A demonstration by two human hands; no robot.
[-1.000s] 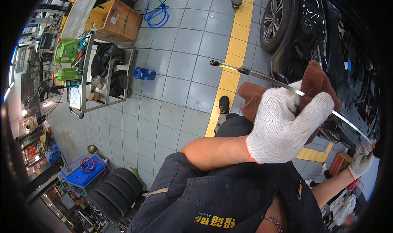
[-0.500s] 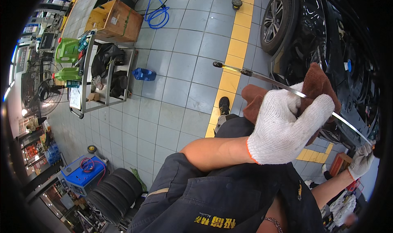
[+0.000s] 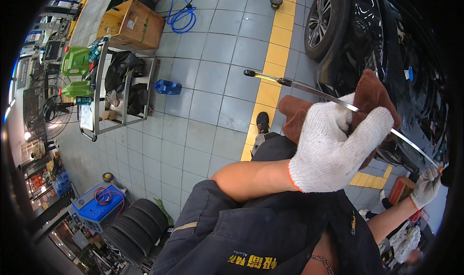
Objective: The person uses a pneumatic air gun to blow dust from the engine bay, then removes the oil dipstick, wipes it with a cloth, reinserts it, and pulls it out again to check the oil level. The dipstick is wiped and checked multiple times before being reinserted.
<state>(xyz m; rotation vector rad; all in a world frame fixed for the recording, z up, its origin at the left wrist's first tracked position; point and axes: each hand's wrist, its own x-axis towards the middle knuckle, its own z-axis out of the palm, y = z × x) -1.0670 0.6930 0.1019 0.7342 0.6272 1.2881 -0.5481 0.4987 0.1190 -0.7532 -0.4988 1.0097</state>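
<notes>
**Dipstick pinched in a rag**

Head view: The left hand, in a white knit glove, is closed around a brown rag, fingers curled over the cloth and thumb pressing from the near side. A long thin metal dipstick runs through the rag between those fingers; its dark tip sticks out well beyond them to the left, over the yellow floor stripe. The other end slants down past the fingers to the right hand, also gloved, which is shut on the stick's far end at the frame's edge. Beyond the fingers stands a black car. Far off to the left of them are a metal cart, a wooden box, a blue hose and stacked tyres.
</notes>
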